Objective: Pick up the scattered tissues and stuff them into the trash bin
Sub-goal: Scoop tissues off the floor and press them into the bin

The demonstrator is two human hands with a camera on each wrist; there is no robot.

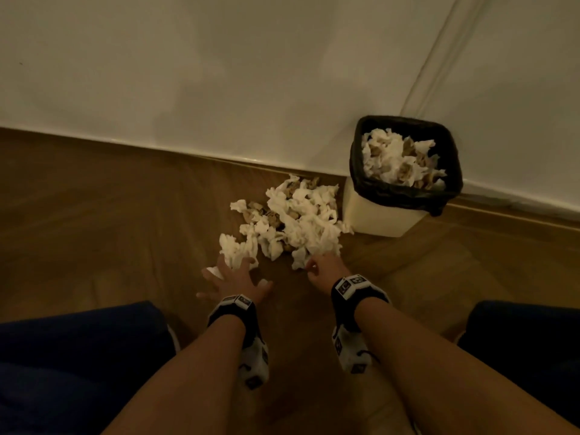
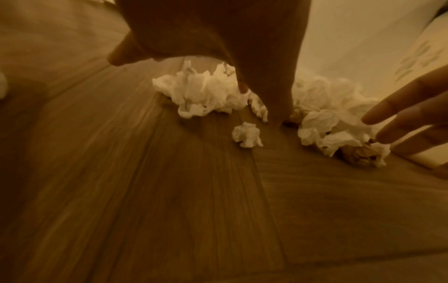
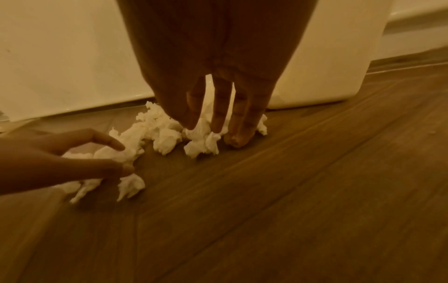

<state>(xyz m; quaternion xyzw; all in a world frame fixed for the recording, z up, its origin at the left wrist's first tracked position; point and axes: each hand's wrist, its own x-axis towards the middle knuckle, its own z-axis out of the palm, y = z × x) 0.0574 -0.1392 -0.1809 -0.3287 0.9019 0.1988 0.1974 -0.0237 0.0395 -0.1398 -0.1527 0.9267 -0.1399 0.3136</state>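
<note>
We crouch over the wooden floor [image 1: 94, 215] with both hands at the near edge of the tissues [image 1: 298, 218], a loose heap lying just left of the trash bin [image 1: 386, 215], which stands against the white wall [image 1: 219, 73]. The heap touches the bin's base on its right side, so a short lift should carry each handful in.

Our left hand [image 1: 233, 277] is spread wide, fingers splayed over the near-left clump, palm low; we judge this is to rake stray pieces, such as the small ball [image 2: 247, 137] lying apart near it, back toward the heap. Our right hand [image 1: 323, 268] points its fingers [image 3: 219, 113] down into the near-right clump [image 3: 202, 142], tips touching the paper, fairly close together and not yet closed round it.

The bin, lined with a black bag [image 1: 408, 193], already holds tissue almost to its rim. That is likely why stuffing is called for: what remains on the floor will need pressing down to fit.
</note>
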